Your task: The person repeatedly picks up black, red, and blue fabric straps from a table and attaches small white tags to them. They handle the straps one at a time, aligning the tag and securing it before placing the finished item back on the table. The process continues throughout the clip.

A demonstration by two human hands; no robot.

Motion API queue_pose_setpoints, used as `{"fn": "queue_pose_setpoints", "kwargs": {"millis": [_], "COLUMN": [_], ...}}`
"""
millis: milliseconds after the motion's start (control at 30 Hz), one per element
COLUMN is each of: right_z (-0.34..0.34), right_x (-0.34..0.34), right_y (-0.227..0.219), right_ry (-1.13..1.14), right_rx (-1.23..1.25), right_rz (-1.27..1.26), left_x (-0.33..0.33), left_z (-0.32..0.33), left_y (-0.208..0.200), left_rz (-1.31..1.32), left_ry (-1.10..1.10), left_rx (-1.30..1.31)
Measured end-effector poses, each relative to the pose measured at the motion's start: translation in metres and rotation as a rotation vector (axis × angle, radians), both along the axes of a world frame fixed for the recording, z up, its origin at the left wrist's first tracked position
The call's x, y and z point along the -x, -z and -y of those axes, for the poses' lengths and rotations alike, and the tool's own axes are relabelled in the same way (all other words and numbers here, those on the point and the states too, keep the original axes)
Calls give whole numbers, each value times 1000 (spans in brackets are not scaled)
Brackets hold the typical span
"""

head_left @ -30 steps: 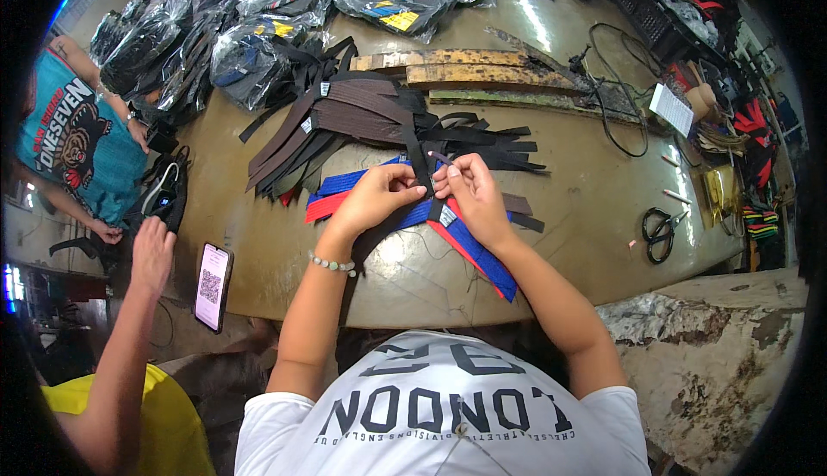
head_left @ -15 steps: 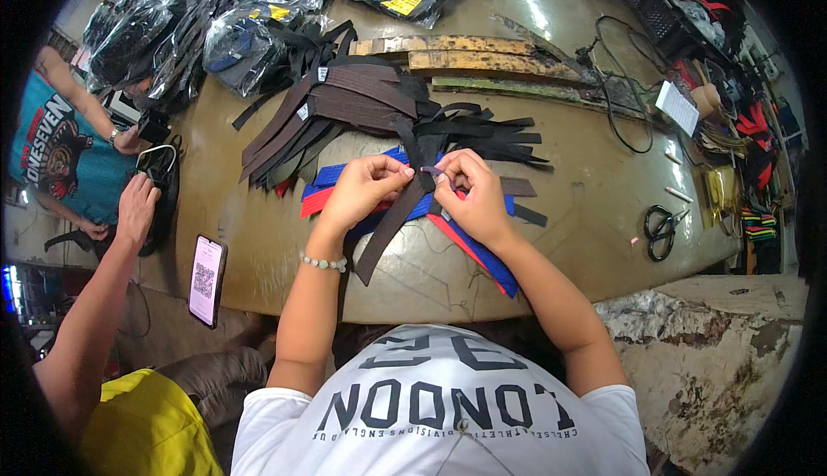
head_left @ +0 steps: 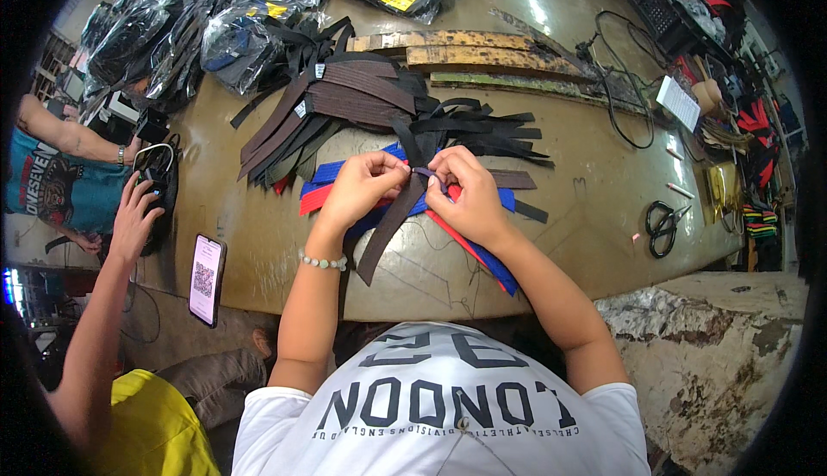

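Observation:
My left hand [head_left: 366, 185] and my right hand [head_left: 468, 199] meet at the middle of the table, both closed in a pinch. Between their fingertips is a thin dark purple strip [head_left: 423, 171], lying across a dark brown belt [head_left: 388, 233] whose end slants toward me. Blue belts [head_left: 332, 172] and a red belt [head_left: 314, 199] lie beneath my hands, partly covered by them. Just beyond, a stack of brown belts [head_left: 353, 90] fans out to the left. Black belts [head_left: 491, 129] spread to the right. How the strip passes behind the brown belt is hidden.
Wooden planks [head_left: 474, 56] and a looped cable [head_left: 610, 114] lie beyond the belts. Black-handled scissors [head_left: 662, 230] and a notepad [head_left: 678, 104] are at right. Plastic-wrapped packs [head_left: 250, 45] fill the far left. A phone [head_left: 206, 282] and a co-worker's hand [head_left: 133, 222] are at left.
My right fingers have shifted slightly, and the purple strip now shows stretched between both pinches. The co-worker's hand at left has spread its fingers. The person in teal has leaned and moved an arm.

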State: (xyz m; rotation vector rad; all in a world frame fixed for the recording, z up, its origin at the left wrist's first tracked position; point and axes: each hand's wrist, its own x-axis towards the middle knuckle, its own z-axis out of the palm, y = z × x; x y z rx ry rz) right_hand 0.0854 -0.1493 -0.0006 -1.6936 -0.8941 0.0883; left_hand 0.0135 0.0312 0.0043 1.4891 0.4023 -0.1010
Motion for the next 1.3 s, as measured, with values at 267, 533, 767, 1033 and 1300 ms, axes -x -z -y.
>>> {"fn": "queue_pose_setpoints", "kwargs": {"millis": [267, 533, 767, 1033, 1300], "right_z": [-3, 3, 9, 65, 20], "right_x": [-2, -21, -25, -63, -28], "right_y": [9, 18, 11, -24, -2], "right_ry": [18, -32, -33, -52, -117], "right_rx": [-33, -325, -389, -868, -237], "right_rz": [157, -723, -825, -836, -758], "left_x": [2, 27, 14, 14, -1], "left_z": [-7, 17, 46, 29, 26], "left_y": [-5, -33, -21, -43, -9], "left_rz": [39, 40, 342, 264, 6], "left_ry": [-71, -142, 108, -55, 12], "left_rx": [-35, -1229, -1019, -586, -155]}}
